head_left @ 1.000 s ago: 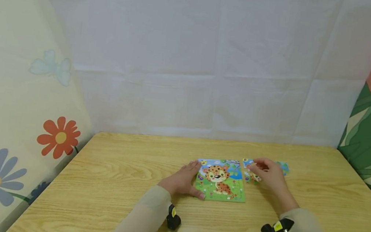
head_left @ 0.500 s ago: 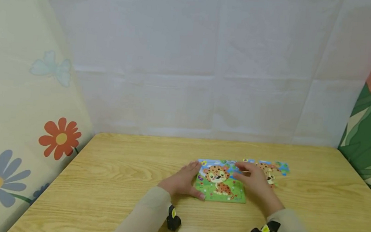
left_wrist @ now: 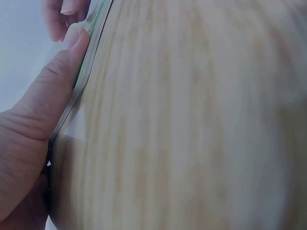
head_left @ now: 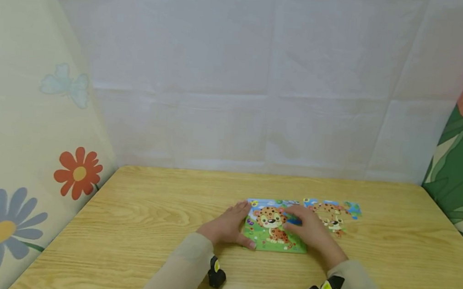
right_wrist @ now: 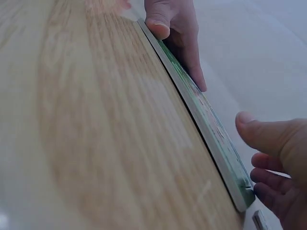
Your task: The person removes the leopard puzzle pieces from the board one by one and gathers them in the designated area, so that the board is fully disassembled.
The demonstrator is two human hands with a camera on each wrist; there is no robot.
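A square leopard jigsaw puzzle board [head_left: 262, 239] lies on the table, green along the bottom and blue at the top. My left hand [head_left: 227, 224] rests at its left side, fingers along the upper edge and thumb on the lower left corner. My right hand [head_left: 311, 227] is over the board's right half, covering part of it. In the right wrist view, the right thumb [right_wrist: 261, 132] stands apart from the fingers, which reach the board's edge, and no piece shows between them. Several jigsaw puzzle pieces [head_left: 335, 223] with leopard parts lie just right of the board, partly behind the right hand.
The wooden table [head_left: 160, 207] runs back to a pale cloth wall [head_left: 203, 91]. Flower-printed cloths [head_left: 76, 172] hang at the sides. Black wrist cameras [head_left: 217, 274] sit on both sleeves.
My right hand has moved left from the loose puzzle pieces onto the board's right half, uncovering more of those pieces. The left hand and the board stay in place.
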